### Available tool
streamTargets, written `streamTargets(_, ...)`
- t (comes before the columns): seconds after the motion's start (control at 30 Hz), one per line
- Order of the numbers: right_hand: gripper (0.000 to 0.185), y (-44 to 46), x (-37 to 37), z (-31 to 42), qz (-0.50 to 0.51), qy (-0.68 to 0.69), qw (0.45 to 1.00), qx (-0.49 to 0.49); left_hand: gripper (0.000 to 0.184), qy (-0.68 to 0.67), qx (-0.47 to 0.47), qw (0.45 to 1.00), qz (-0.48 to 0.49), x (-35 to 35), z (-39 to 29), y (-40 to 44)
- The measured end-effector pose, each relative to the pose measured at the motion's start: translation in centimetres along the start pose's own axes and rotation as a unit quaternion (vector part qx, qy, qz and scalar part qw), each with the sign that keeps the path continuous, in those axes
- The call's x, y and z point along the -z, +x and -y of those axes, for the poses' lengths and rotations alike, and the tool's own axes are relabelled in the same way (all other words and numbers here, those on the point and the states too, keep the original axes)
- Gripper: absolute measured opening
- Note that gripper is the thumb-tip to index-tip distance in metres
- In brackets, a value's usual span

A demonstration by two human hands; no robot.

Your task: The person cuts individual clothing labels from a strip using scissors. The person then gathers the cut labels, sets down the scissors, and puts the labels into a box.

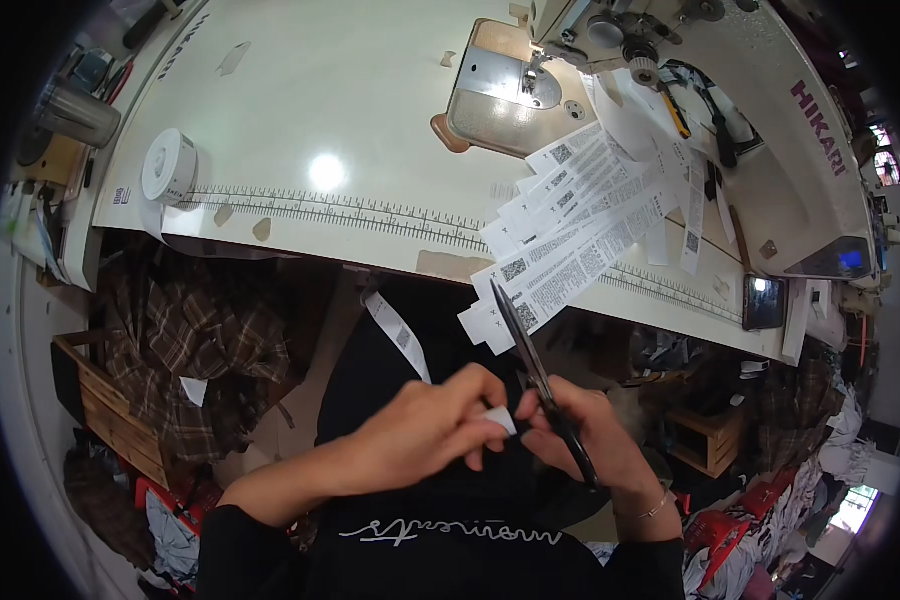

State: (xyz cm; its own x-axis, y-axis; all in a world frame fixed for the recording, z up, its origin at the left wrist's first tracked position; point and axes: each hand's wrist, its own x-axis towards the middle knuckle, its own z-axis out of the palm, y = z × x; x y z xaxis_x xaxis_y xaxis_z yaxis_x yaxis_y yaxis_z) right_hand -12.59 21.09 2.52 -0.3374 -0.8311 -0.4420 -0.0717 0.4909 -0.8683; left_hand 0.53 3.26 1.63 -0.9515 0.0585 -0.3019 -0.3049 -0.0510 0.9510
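Observation:
My left hand (425,425) is closed in a pinch on a white label strip. One end of the label strip (498,421) pokes out past my fingertips; a printed length (398,335) hangs behind the hand toward the table edge. Wrapped round dark scissors (532,362), my right hand (590,440) holds them with the blades pointing up and away from me. The blade tips overlap in view the fanned pile of printed labels (560,250) on the table; whether they touch is unclear. A roll of white label tape (170,168) stands at the table's left, its tape trailing over the edge.
A sewing machine (590,60) occupies the back right of the white table (300,110). A printed ruler (340,212) runs along the front. A phone (765,302) sits at the right edge, a yellow-handled tool (676,112) near the machine. Plaid cloth (200,340) hangs below left, by a wooden crate (115,400).

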Motion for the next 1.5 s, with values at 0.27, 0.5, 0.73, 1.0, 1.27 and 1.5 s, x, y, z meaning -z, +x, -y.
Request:
streamTargets(0.27, 0.018, 0.9, -0.1, 1.5, -0.095, -0.099, 0.988, 0.066, 0.024, 0.083, -0.040, 0.995, -0.031, -0.5, 0.1, -0.3)
streamTargets(0.5, 0.027, 4.3, 8.4, 1.5, -0.447, -0.492, 0.736, 0.126, 0.016, 0.035, 0.023, 0.995, -0.094, 2.2, 0.9, -2.4)
streamTargets(0.73, 0.024, 7.8, 13.9, -0.6, -0.467, -0.624, 0.611, 0.142, 0.018, -0.020, 0.053, 0.991, -0.124, 2.2, 1.4, -1.5)
streamTargets(1.0, 0.028, 1.5, 9.2, 0.8, -0.440, -0.504, 0.739, 0.078, 0.019, -0.097, 0.053, 0.983, -0.145, 2.2, 2.1, 0.0)
streamTargets(1.27, 0.032, -4.7, 3.8, -1.0, -0.022, -0.152, 0.985, -0.082, 0.014, -0.112, 0.038, 0.981, -0.152, 1.9, 2.1, 0.2)
streamTargets(1.5, 0.031, -3.5, 2.8, -1.9, 0.042, -0.066, 0.995, -0.069, 0.016, -0.063, 0.042, 0.991, -0.111, 1.7, 0.7, 1.2)
